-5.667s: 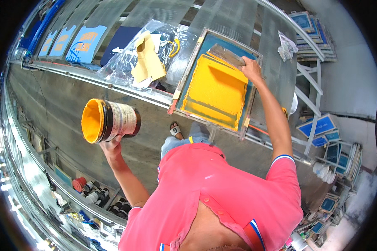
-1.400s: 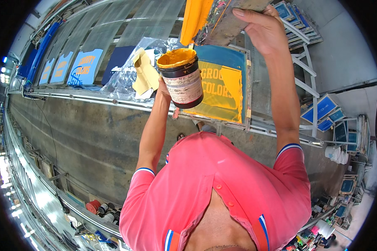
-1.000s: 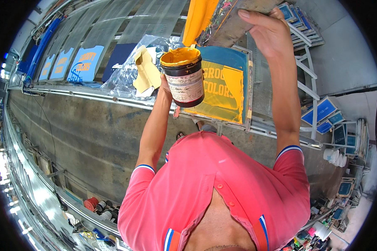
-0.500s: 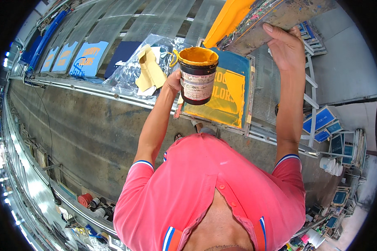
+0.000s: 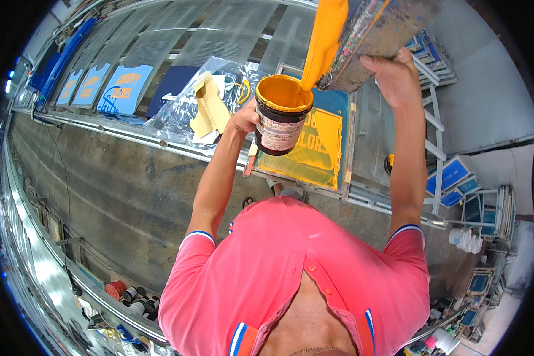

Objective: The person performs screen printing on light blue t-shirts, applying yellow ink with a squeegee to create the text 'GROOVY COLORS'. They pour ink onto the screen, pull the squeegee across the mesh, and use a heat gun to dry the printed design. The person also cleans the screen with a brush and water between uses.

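My left hand is closed around the side of a dark plastic ink tub with a pale handwritten label. Orange ink coats the tub's inside and rim. In my right hand is a wide squeegee, gripped with the thumb on its near face. Thick orange ink covers the blade side, and its lower corner reaches the tub's right rim. Beneath the tub, a printing screen with orange ink spread over its lettering lies on the table.
Left of the screen lie a clear plastic bag and folded yellow card. Light blue printed shirts line the long table. A white ladder-like rack and stacked blue screens stand at the right.
The squeegee has moved left, its inked corner coming down to the tub's rim. The tub has shifted slightly right and down, its mouth tipped more into view.
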The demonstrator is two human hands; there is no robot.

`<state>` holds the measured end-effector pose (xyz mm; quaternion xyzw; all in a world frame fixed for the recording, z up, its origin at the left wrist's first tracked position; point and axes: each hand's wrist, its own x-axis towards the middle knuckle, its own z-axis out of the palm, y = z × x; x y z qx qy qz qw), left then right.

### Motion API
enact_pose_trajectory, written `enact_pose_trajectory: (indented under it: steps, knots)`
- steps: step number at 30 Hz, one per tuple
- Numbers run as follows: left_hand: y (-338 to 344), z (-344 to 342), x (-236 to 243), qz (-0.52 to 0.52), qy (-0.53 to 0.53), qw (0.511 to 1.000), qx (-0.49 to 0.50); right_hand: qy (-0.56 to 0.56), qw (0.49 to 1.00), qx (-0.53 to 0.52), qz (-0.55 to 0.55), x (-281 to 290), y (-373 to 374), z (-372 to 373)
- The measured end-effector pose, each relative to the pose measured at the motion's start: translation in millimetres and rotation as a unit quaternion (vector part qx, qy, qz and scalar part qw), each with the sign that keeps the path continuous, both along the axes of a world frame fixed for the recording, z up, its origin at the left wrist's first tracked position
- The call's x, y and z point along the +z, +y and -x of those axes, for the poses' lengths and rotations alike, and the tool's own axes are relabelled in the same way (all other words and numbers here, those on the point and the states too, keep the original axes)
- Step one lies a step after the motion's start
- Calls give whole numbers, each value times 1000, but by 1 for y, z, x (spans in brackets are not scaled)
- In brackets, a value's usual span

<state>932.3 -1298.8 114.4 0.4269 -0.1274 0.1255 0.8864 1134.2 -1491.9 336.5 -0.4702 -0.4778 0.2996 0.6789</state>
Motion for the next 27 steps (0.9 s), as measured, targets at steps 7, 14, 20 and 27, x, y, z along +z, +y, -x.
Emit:
enact_pose_trajectory:
  steps: [7,14,20,27]
  knots:
    - [-5,-1,18,5,-25,998,66,-8,988,-138,-64,-17,-14,64]
    - [2,-13,32,11,-74,997,35,-105,969,-215,-55,-50,-5,74]
    - [5,-6,61,5,-99,994,52,-247,939,-234,-42,-80,9,33]
    - [23,2,69,-69,-73,988,118,-438,857,-267,-50,-85,0,8]
